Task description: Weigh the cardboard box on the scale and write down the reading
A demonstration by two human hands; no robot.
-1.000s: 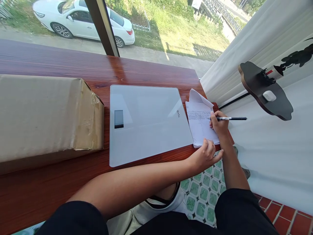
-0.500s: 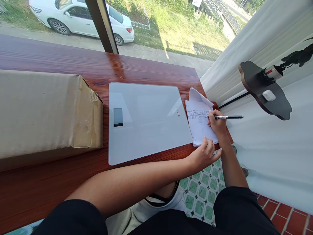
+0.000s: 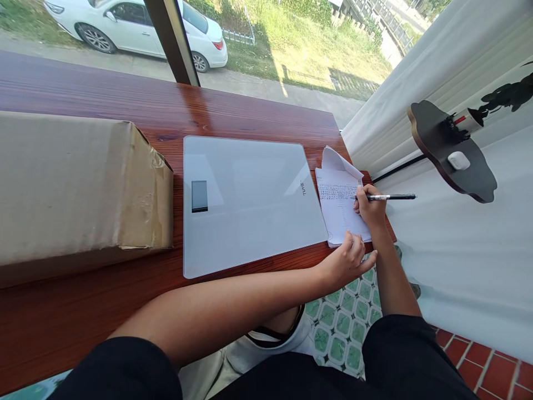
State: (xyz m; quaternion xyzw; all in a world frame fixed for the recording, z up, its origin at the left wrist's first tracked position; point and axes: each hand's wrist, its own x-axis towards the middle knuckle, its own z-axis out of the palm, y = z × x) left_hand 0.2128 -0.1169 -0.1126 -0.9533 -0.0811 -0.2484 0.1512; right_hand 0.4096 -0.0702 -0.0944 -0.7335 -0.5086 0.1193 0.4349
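A writing pad [image 3: 339, 216] of white sheets lies at the right end of the table, its top sheet folded back at the far edge. Rows of small dark handwriting fill part of the page. My right hand [image 3: 372, 210] is closed around a black pen [image 3: 397, 196], whose tip is at the written lines; the pen's back end points right. My left hand [image 3: 346, 261] rests at the pad's near edge, fingers loosely bent and thumb spread out towards my right wrist. It grips nothing that I can see.
A flat white glass scale [image 3: 250, 216] with a small display lies left of the pad. Farther left stands a large cardboard box [image 3: 75, 189] on the reddish wooden table [image 3: 250, 119]. A dark shelf [image 3: 441, 144] bearing a plant pot and white case is by the curtain [image 3: 449, 250].
The view has shifted very slightly. Both hands stay in nearly the same place, and the pen remains in my right hand at the written lines.
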